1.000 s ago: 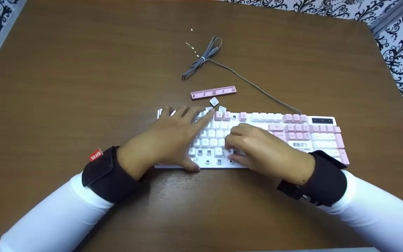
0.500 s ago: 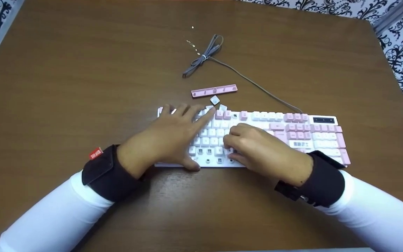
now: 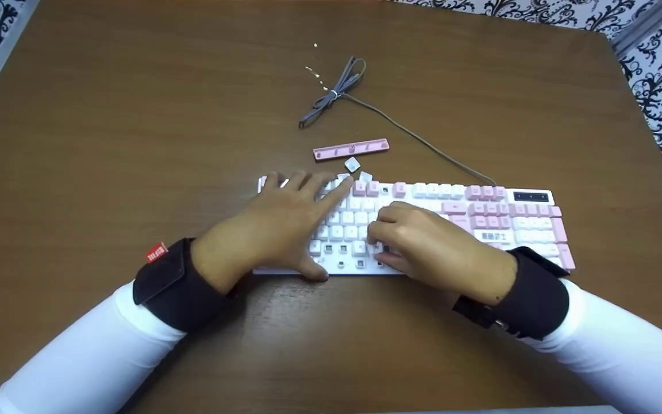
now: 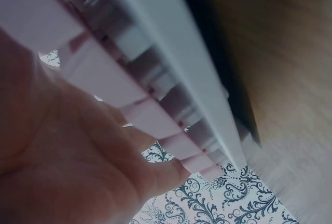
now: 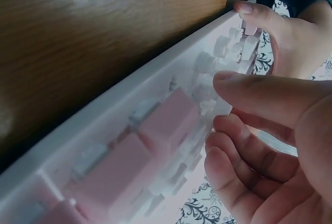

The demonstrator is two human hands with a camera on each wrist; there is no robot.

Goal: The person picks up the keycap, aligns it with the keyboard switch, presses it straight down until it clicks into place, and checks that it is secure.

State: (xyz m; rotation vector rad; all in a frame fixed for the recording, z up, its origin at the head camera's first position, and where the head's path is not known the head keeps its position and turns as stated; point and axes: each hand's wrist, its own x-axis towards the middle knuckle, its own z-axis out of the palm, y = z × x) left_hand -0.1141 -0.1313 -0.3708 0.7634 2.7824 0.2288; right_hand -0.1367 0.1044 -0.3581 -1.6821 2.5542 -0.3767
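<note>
A white and pink keyboard (image 3: 354, 219) lies on the table with several bare switch sockets in its front rows. My left hand (image 3: 276, 224) spreads over its left end, thumb at the front edge and fingers reaching toward the back edge. In the left wrist view, pink keycaps (image 4: 106, 73) run alongside the left palm. With thumb and index finger, my right hand (image 3: 423, 238) pinches a white keycap (image 5: 223, 107) at the front rows; the other fingers are curled in. Pink keycaps (image 5: 174, 117) stand close by in the right wrist view.
Behind the keyboard lie a long pink spacebar (image 3: 351, 150), upside down, and a loose white keycap (image 3: 352, 165). A grey cable (image 3: 417, 137) runs back to a tied bundle (image 3: 334, 95). Small light flecks (image 3: 316, 76) sit left of the bundle on the brown table (image 3: 164, 115).
The head view shifts very slightly. Both hands keep their places on the keyboard, and nothing else visibly moves.
</note>
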